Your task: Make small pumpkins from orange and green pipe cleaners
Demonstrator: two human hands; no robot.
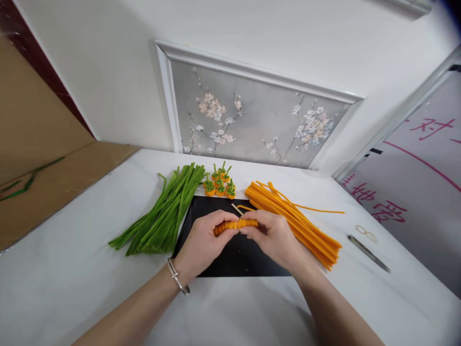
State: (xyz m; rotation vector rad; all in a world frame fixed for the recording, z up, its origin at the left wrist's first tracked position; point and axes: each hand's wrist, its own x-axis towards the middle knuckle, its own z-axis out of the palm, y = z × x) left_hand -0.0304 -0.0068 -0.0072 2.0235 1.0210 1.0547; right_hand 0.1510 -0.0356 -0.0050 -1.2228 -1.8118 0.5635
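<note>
A coiled orange pipe cleaner (230,225) is pinched at both ends, above the black mat (234,259). My left hand (207,240) closes thumb and fingers on its left part. My right hand (272,235) grips the right part the same way, and the fingertips of both hands nearly meet in the middle. Behind the hands a thin pale stick (236,209) lies on the mat, beside a bent orange strand (245,207). My palms and fingers cover part of the coil.
Green pipe cleaners (162,216) lie in a bundle on the left, orange pipe cleaners (295,223) on the right. Several small orange-and-green pumpkin shapes (219,182) stand at the back. Tweezers (369,253) and rubber bands (366,233) lie far right on the white table (72,288).
</note>
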